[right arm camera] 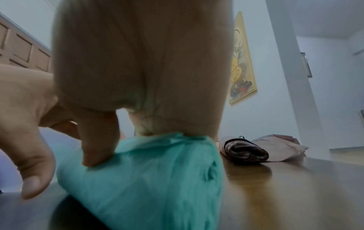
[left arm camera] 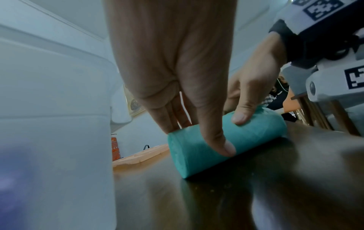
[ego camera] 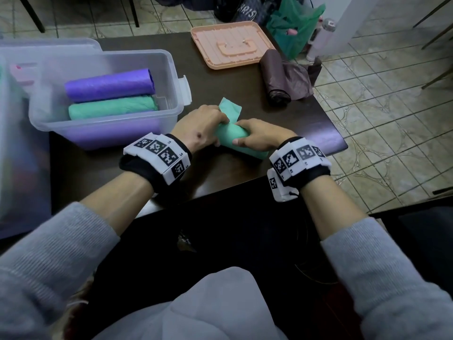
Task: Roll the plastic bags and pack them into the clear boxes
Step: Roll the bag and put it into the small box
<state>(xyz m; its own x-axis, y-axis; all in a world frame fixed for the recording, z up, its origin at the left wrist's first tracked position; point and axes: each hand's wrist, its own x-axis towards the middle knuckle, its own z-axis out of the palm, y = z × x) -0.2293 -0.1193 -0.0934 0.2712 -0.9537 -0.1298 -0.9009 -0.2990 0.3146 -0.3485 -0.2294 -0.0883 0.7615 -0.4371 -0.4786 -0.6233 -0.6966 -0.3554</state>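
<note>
from the head view, both hands work a green bag [ego camera: 231, 138] on the dark tabletop [ego camera: 282, 123], just beside the clear box [ego camera: 169, 69]: the left hand [ego camera: 201, 130] and right hand [ego camera: 259, 134] curl around it, most of it wound into a roll, a short flap beyond the knuckles not yet taken up. the box already holds a purple roll [ego camera: 109, 84] and a green roll [ego camera: 112, 107]; a brown bag [ego camera: 282, 79] lies half rolled farther off, beside a peach lid [ego camera: 230, 42], so there is more to do. in the left wrist view, thumb and fingers [left arm camera: 218, 137] clasp the roll's near end. in the right wrist view, the fingers [right arm camera: 98, 144] press down into crumpled green plastic.
</note>
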